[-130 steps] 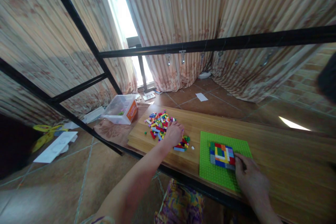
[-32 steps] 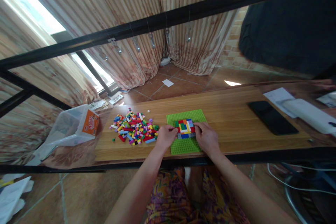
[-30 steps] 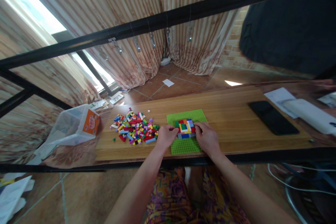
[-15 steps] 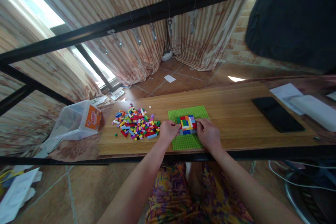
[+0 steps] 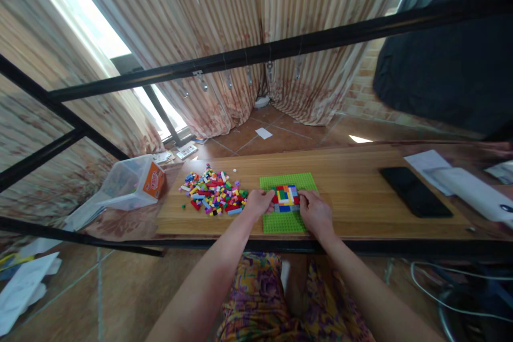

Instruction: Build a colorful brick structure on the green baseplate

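A colourful block of toy building bricks (image 5: 286, 199), with red, blue, white, yellow, green and grey pieces, sits on a green studded baseplate (image 5: 284, 223). My left hand (image 5: 259, 203) pinches the block's left side with thumb and fingers together. At the opposite side, the closed fingers of my right hand (image 5: 316, 212) grip the block's right edge. Fingertips hide parts of both side edges. Just left of my left hand lies a heap of loose toy bricks (image 5: 216, 191) in many colours.
The wooden board (image 5: 352, 187) carries the baseplate, the heap and a black phone-like slab (image 5: 416, 191) at right. A clear plastic box (image 5: 128, 184) with an orange label stands at the left end. A dark metal bar (image 5: 240, 57) crosses beyond the board.
The camera view has shifted, so the surroundings sit slightly lower in the picture. Both hands stay at the sides of the brick block, with little visible change in their grip.
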`<state>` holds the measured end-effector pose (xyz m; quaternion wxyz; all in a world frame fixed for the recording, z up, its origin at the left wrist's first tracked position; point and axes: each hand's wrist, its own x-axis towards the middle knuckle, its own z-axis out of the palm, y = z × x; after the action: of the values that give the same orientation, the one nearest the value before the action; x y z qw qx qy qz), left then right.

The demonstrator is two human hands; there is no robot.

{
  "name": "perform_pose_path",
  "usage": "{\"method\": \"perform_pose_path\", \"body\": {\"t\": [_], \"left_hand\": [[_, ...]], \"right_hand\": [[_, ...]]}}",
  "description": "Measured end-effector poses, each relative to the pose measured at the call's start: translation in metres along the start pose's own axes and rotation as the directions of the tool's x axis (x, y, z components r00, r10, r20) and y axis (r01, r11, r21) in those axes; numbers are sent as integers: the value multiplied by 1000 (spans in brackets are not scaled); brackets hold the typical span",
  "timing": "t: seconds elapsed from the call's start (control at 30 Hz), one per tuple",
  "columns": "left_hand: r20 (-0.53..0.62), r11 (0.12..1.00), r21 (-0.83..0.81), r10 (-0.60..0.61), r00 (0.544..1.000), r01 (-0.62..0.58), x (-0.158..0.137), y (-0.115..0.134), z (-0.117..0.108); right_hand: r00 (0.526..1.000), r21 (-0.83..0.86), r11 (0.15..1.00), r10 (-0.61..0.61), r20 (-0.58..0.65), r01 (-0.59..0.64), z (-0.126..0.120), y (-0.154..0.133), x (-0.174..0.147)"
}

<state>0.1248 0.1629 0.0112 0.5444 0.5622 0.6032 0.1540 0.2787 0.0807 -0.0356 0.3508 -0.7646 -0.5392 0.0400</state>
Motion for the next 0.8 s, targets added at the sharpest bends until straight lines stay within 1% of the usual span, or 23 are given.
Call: {"method": "perform_pose_path", "body": {"t": [0.1,0.2,0.53,0.63,0.7,0.8], "left_hand": [[8,1000,10,-6,1000,6,2,0,0],[2,1000,27,-4,1000,4,4,-1,1],[-88,992,124,36,995,-25,7,-11,5],[-111,963,260,102,988,-71,6,-12,8],[-117,909,398,182,976,-122,4,-11,6],[-157,824,545,279,947,-152,6,-2,-8]], "right_hand": [[1000,-4,1000,1,2,-1,0,1,0],[999,1,1000,-29,-14,29,1,2,-1],[996,6,997,-77,-51,78,6,10,-2],[995,-12,997,-83,-51,82,7,12,-3],[995,-22,996,-88,-44,87,8,13,-3],[993,-17,994,-107,-50,106,8,15,-3]]}}
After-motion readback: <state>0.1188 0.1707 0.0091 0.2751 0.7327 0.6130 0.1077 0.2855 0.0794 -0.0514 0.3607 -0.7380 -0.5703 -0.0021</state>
